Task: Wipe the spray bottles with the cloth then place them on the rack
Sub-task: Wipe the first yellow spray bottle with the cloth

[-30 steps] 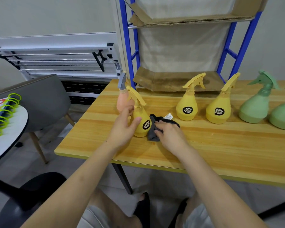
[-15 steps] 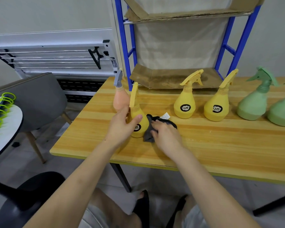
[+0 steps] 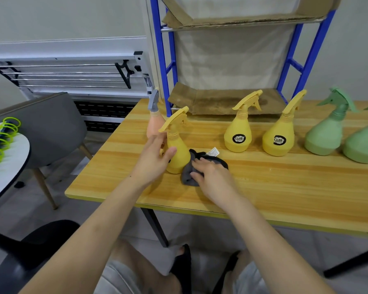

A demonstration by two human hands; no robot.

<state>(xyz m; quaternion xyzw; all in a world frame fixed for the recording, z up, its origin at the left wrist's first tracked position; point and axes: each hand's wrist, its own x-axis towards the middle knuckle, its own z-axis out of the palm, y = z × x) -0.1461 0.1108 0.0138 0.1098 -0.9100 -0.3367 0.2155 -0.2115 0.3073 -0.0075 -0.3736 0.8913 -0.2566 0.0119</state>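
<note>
Your arms (image 3: 106,225) are bare, with no sleeves, watch or rings showing. You wear light grey shorts (image 3: 119,279). On your feet are black sandals (image 3: 182,266).

Spray bottles standing on the wooden table (image 3: 263,187): six showing.
- Yellow: three (image 3: 177,153), (image 3: 238,132), (image 3: 278,136).
- Green: two (image 3: 325,134), (image 3: 363,145), the second partly out of view.
- Peach with grey trigger: one (image 3: 154,124).
Dark grey cloth (image 3: 200,166): one lying.
Blue rack (image 3: 242,60): one standing.
</note>
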